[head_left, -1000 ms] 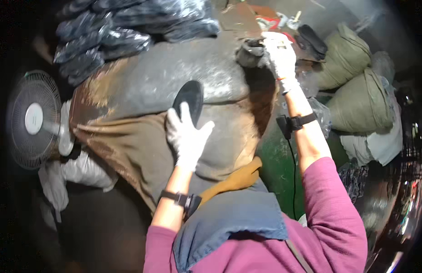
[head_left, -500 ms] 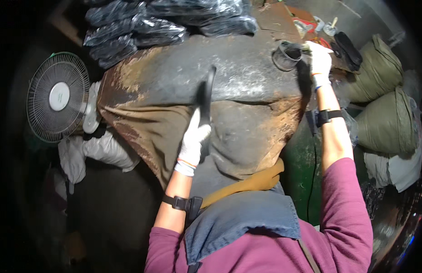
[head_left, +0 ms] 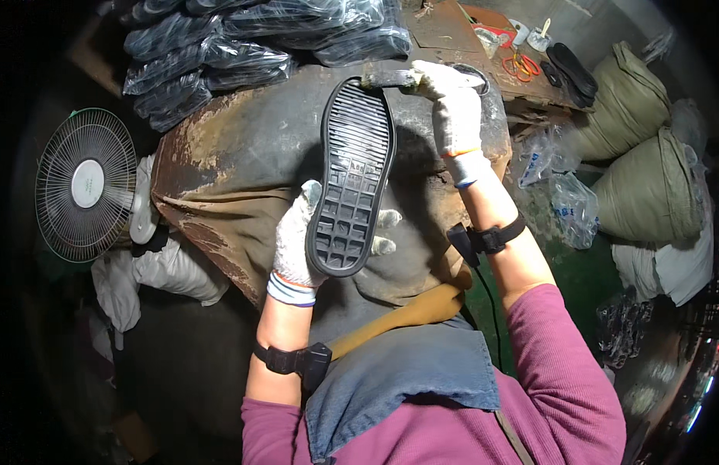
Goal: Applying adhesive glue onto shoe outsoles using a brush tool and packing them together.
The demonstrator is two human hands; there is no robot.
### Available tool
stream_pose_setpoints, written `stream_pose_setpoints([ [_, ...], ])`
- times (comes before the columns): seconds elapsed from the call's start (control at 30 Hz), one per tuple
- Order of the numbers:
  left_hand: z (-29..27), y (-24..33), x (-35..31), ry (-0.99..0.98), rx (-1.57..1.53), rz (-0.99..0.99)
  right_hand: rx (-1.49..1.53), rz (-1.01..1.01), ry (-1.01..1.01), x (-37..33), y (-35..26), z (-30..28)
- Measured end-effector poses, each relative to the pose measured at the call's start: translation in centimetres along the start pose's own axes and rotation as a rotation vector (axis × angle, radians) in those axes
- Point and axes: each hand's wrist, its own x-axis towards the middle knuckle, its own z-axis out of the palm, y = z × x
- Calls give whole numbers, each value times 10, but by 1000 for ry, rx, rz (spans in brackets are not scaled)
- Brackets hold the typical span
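Observation:
A black shoe sole (head_left: 351,167) is held up by my left hand (head_left: 297,240), with its ribbed and gridded face toward me. The gloved thumb lies along its left edge, and fingertips stick out past the right edge. In my right hand (head_left: 454,108), also in a white glove, is a flat brush (head_left: 389,78). Its bristles lie at the toe end of the sole, apparently touching the rim. Behind the right hand a round pot (head_left: 474,76) is mostly hidden, with only its rim showing.
A dark worn cover (head_left: 258,132) drapes the work surface. Plastic-wrapped black bundles (head_left: 297,27) are piled at the back left. A fan (head_left: 86,184) stands at left. Orange-handled scissors (head_left: 520,67) and black soles (head_left: 572,71) lie at back right, near green sacks (head_left: 646,186).
My right hand has moved left from beside the pot, bringing the brush to the sole. My left hand has turned the sole from edge-on to face me. The view has shifted slightly.

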Motion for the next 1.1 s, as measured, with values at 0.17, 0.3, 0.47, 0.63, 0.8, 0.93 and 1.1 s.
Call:
stream_pose_setpoints([
  [0.17,-9,7,-16,52,44,-109,74,-55,-119,-9,-43,-2],
  [0.3,-8,1,-9,-19,-56,-112,246,173,-263,-33,-81,-2],
  [0.47,-7,-12,7,77,1232,353,715,604,-266,-77,-132,-13],
  [0.63,-13,22,8,11,118,167,680,595,-453,-96,-158,-37],
  [0.8,24,29,-1,335,538,279,544,491,-539,-88,-139,-45],
  [0.93,25,27,-16,310,818,247,449,483,-469,-54,-126,-38],
  [1.1,19,17,-7,262,853,163,-182,-221,-256,-17,-50,-32],
])
